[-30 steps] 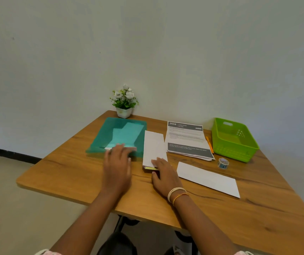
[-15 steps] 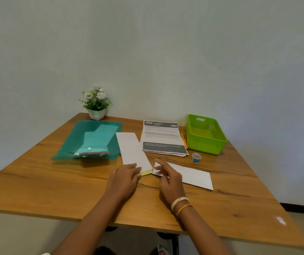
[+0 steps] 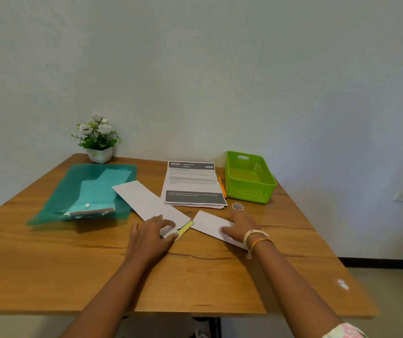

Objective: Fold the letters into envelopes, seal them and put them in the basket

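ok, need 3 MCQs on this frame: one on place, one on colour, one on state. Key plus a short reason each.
1. Where is the tape roll?
A. in the basket
B. on the table, before the basket
C. on the folder

2. What colour is the basket?
A. green
B. red
C. white

3. What is the right hand doing?
A. lifting the pen
B. hanging off the table
C. resting on a white envelope

Key: 1 B, roll lies on wood near the basket's front wall. 2 A, bright green plastic. 3 C, its fingers lie on the paper.
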